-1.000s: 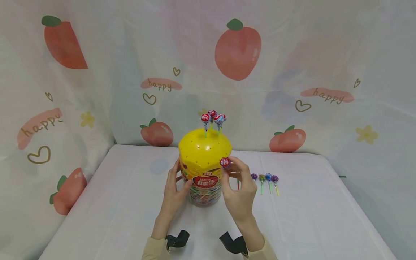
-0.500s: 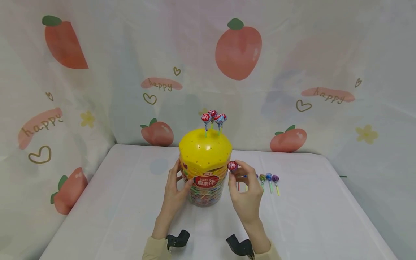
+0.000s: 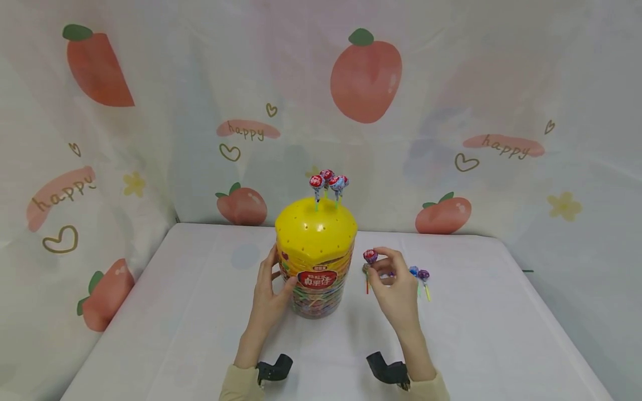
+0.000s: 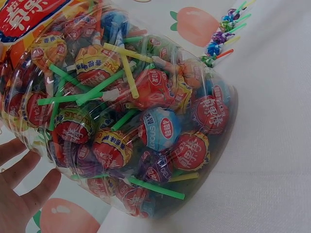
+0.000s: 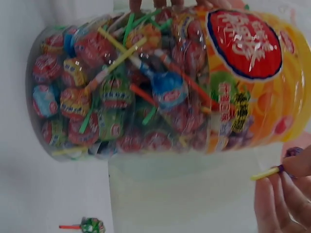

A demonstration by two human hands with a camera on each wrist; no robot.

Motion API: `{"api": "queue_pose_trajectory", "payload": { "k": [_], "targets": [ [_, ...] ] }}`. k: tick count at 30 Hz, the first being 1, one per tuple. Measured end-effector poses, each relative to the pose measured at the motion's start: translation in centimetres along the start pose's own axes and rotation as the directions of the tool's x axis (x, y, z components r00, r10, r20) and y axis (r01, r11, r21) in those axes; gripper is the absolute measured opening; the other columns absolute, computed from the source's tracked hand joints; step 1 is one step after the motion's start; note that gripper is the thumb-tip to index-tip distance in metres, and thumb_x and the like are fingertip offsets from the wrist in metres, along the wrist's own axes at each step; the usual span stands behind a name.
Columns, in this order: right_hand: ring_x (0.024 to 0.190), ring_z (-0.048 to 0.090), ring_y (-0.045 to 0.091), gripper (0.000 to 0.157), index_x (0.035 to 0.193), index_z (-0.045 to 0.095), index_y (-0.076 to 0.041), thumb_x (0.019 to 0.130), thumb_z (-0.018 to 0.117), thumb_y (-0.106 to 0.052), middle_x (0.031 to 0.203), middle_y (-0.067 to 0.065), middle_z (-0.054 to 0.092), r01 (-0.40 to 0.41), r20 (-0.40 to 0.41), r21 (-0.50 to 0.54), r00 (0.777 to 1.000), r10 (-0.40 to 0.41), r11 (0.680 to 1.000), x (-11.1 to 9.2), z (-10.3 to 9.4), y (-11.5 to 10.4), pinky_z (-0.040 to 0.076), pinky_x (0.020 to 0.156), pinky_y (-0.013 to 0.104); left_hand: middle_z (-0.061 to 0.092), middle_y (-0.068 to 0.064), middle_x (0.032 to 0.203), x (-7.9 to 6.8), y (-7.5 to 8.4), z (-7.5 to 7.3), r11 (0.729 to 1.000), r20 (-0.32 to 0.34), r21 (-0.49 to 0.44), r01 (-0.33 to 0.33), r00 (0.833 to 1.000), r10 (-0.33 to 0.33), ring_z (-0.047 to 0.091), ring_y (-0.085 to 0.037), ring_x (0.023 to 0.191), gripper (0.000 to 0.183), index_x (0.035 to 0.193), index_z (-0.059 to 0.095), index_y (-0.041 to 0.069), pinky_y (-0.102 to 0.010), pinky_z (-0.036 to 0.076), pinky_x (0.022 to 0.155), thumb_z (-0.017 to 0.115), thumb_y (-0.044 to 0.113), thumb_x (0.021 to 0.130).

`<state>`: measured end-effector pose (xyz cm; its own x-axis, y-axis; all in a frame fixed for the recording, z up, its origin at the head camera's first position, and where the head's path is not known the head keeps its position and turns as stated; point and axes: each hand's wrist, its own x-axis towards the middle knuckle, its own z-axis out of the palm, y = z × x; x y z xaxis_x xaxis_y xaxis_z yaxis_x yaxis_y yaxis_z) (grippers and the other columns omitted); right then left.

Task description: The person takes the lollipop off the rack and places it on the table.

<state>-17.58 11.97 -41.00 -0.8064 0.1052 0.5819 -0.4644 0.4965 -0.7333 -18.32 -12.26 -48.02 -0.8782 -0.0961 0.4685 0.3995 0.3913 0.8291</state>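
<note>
A clear plastic jar (image 3: 317, 306) full of wrapped lollipops stands upright under a yellow lid (image 3: 316, 231) dotted with small holes. My left hand (image 3: 268, 303) grips the jar's left side, thumb toward the front and fingers around the side. To the right of the jar, my right hand (image 3: 401, 295) pinches a purple-red lollipop (image 3: 370, 256) by thumb and fingers; its yellow stick (image 5: 266, 174) shows in the right wrist view, pointing away from the hand. Several lollipops (image 3: 316, 181) with red and light-blue wrappers stand upright in the top of the lid.
A row of loose lollipops (image 4: 214, 48) lies on the white tabletop (image 3: 481, 334) right of the jar, partly hidden behind my right hand in the head view. A green-wrapped lollipop (image 5: 92, 224) lies closest to the jar. A fruit-print curtain (image 3: 301, 83) encloses the table's back and sides.
My right hand has moved right, away from the jar's front right side, carrying the lollipop over toward the loose row. My left hand and the jar have stayed in place.
</note>
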Motion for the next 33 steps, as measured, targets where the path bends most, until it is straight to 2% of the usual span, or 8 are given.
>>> {"api": "queue_pose_trajectory", "payload": {
  "k": [3, 5, 10, 17, 21, 27, 29, 33],
  "targets": [
    [0.07, 0.059, 0.007, 0.037, 0.115, 0.06, -0.006, 0.08, 0.069, 0.005, 0.077, 0.011, 0.067, -0.086, 0.07, -0.047, 0.994, 0.089, 0.995, 0.1, -0.2, 0.8, 0.051, 0.058, 0.012, 0.044, -0.006, 0.142, 0.0, 0.0, 0.0, 1.0, -0.002, 0.005, 0.007, 1.0, -0.007, 0.044, -0.024, 0.13, 0.078, 0.153, 0.02, 0.031, -0.053, 0.046, 0.102, 0.065, 0.024, 0.09],
    [0.069, 0.06, 0.009, 0.038, 0.115, 0.059, -0.006, 0.08, 0.068, 0.005, 0.078, 0.01, 0.066, -0.159, 0.122, -0.084, 0.978, 0.169, 0.984, 0.2, -0.4, 1.4, 0.05, 0.056, 0.016, 0.044, -0.007, 0.142, -0.1, -0.1, 0.0, 1.0, -0.002, 0.006, 0.009, 1.0, -0.009, 0.044, -0.024, 0.129, 0.078, 0.153, 0.02, 0.032, -0.053, 0.046, 0.102, 0.065, 0.024, 0.09],
    [0.066, 0.061, 0.009, 0.038, 0.119, 0.055, -0.005, 0.083, 0.065, 0.002, 0.083, 0.015, 0.067, -0.35, 0.241, -0.099, 0.9, 0.363, 0.932, 0.3, -0.3, 2.9, 0.055, 0.056, 0.022, 0.044, -0.006, 0.141, -0.1, -0.2, 0.0, 1.0, -0.002, 0.002, 0.004, 1.0, -0.004, 0.045, -0.024, 0.127, 0.079, 0.153, 0.02, 0.032, -0.053, 0.046, 0.102, 0.065, 0.024, 0.09],
    [0.063, 0.062, 0.011, 0.038, 0.119, 0.053, 0.002, 0.082, 0.062, 0.003, 0.084, 0.019, 0.065, -0.507, 0.313, -0.062, 0.808, 0.499, 0.86, 0.3, 0.1, 4.9, 0.059, 0.058, 0.027, 0.044, -0.006, 0.142, 0.0, -0.3, 0.0, 1.0, -0.003, 0.001, -0.002, 1.0, 0.002, 0.043, -0.023, 0.13, 0.078, 0.153, 0.02, 0.032, -0.053, 0.046, 0.102, 0.065, 0.024, 0.09],
    [0.059, 0.063, 0.013, 0.038, 0.117, 0.054, 0.003, 0.08, 0.065, 0.001, 0.08, 0.016, 0.065, -0.549, 0.342, -0.122, 0.759, 0.554, 0.827, 0.0, 0.3, 6.2, 0.059, 0.057, 0.029, 0.044, -0.005, 0.142, 0.0, -0.3, 0.1, 1.0, -0.003, -0.002, -0.001, 1.0, 0.001, 0.043, -0.023, 0.13, 0.079, 0.153, 0.019, 0.033, -0.053, 0.046, 0.102, 0.065, 0.025, 0.09],
    [0.057, 0.061, 0.012, 0.036, 0.113, 0.054, 0.002, 0.08, 0.067, -0.003, 0.079, 0.013, 0.068, -0.547, 0.389, -0.243, 0.702, 0.597, 0.801, -0.7, 0.8, 8.2, 0.053, 0.055, 0.026, 0.044, -0.005, 0.142, 0.0, -0.4, 0.0, 1.0, -0.001, -0.004, -0.008, 1.0, 0.008, 0.043, -0.022, 0.131, 0.078, 0.153, 0.02, 0.032, -0.053, 0.046, 0.101, 0.065, 0.025, 0.09],
    [0.057, 0.061, 0.012, 0.035, 0.112, 0.054, 0.002, 0.079, 0.068, -0.004, 0.079, 0.012, 0.068, -0.543, 0.394, -0.273, 0.69, 0.607, 0.794, -0.9, 1.0, 8.7, 0.052, 0.054, 0.025, 0.044, -0.005, 0.142, 0.0, -0.4, 0.0, 1.0, -0.001, -0.004, -0.01, 1.0, 0.01, 0.043, -0.022, 0.131, 0.078, 0.153, 0.02, 0.031, -0.053, 0.046, 0.101, 0.065, 0.024, 0.09],
    [0.055, 0.06, 0.012, 0.034, 0.11, 0.055, 0.002, 0.079, 0.068, -0.004, 0.076, 0.01, 0.067, -0.533, 0.382, -0.324, 0.682, 0.623, 0.782, -1.3, 1.2, 9.1, 0.051, 0.052, 0.024, 0.044, -0.005, 0.141, 0.0, -0.4, 0.1, 1.0, 0.0, -0.006, -0.008, 1.0, 0.008, 0.043, -0.021, 0.13, 0.079, 0.153, 0.02, 0.032, -0.053, 0.046, 0.101, 0.065, 0.023, 0.09]
  ]
}}
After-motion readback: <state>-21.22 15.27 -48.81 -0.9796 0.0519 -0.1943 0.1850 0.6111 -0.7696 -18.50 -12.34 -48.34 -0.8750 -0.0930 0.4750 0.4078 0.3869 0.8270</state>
